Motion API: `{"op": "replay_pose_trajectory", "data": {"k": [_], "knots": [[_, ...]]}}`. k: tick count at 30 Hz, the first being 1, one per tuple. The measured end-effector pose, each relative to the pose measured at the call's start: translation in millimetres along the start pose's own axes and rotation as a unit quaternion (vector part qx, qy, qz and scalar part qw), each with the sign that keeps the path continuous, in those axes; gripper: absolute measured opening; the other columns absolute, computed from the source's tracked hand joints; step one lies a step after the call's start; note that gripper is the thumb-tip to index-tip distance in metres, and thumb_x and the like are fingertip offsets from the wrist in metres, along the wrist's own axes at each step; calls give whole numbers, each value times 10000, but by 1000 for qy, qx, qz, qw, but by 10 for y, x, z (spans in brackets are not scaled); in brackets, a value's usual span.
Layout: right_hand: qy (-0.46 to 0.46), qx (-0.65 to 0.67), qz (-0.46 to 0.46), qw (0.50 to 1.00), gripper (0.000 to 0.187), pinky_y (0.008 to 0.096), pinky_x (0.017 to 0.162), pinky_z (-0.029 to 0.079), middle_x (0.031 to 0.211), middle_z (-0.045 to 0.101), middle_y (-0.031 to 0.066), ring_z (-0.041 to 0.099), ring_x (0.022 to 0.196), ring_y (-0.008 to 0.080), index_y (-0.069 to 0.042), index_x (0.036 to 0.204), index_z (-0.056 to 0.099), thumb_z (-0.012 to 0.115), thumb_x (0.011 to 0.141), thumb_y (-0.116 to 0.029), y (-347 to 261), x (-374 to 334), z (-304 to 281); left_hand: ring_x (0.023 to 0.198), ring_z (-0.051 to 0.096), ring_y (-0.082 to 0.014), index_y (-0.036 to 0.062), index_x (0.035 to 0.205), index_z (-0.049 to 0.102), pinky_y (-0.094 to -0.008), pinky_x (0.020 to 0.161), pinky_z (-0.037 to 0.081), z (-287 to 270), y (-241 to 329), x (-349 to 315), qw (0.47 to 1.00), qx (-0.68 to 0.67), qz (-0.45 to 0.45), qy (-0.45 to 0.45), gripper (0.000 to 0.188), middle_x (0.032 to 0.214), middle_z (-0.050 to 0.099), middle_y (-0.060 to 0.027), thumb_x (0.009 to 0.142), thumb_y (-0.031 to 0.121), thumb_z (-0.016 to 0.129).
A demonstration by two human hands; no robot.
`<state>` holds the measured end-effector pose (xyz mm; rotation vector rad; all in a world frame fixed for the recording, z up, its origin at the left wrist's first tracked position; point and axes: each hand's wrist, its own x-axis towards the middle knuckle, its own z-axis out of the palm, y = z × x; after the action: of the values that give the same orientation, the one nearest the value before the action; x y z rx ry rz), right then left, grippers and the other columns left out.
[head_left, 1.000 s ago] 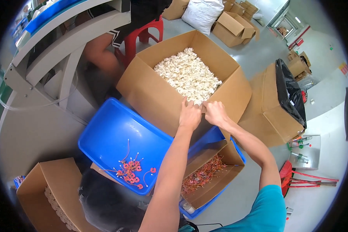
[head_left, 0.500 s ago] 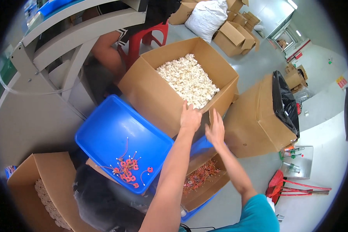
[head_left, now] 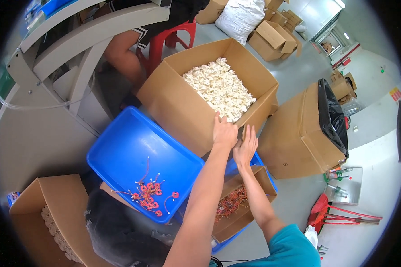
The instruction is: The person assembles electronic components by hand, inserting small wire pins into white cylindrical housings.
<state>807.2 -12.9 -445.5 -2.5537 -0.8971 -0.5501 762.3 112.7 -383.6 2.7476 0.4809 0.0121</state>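
Note:
A large open carton (head_left: 178, 111) full of small cream-white pieces (head_left: 220, 89) stands in front of me. My left hand (head_left: 225, 132) is closed over its near rim, with the fingers hooked inside. Just to the right, my right hand (head_left: 246, 149) lies against the carton's outer side near the corner, its fingers stretched out. Below my arms sits a smaller open carton (head_left: 267, 180) holding many thin red wires (head_left: 231, 202), partly hidden by my forearms. A blue tray (head_left: 133, 138) at left holds several red ring-shaped parts with wires (head_left: 149, 196).
A tall carton lined with a black bag (head_left: 294, 138) stands close on the right. At upper left are a grey machine frame (head_left: 89, 49) and a seated person on a red stool (head_left: 158, 44). Another open carton (head_left: 62, 209) is at lower left. Red-handled tools (head_left: 321, 211) lean at right.
My right hand has moved slightly left, closer to my left hand. More of the small wire carton shows beside my right forearm. The whole view has shifted a little.

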Motion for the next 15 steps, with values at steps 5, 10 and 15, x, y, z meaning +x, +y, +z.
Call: {"op": "replay_pose_trajectory", "data": {"k": [5,10,15], "knots": [[-43,138,96,985,819,509,1156,224,1469,403,211,357,1380,379,-39,1495,287,682,778,-23,-202,-36,-500,1213,525,-240,238,1146,717,-542,1184,111,47,-81,-17,1000,-7,-6,26,339,1079,715,-48,822,210,621],[-44,348,77,933,904,451,1180,210,1493,322,272,268,1432,358,-23,1504,259,743,745,-103,233,33,-545,1198,575,-220,193,1079,730,-535,1183,110,-146,72,35,999,19,-24,-18,241,1125,707,-34,907,230,565],[-200,175,21,964,1086,521,1173,175,1538,134,338,153,1442,473,-33,1528,177,812,654,-144,-158,195,-311,1114,646,-216,197,1085,728,-554,1163,134,-26,-39,216,998,-7,-28,-47,246,1120,714,-39,906,210,560]]}}
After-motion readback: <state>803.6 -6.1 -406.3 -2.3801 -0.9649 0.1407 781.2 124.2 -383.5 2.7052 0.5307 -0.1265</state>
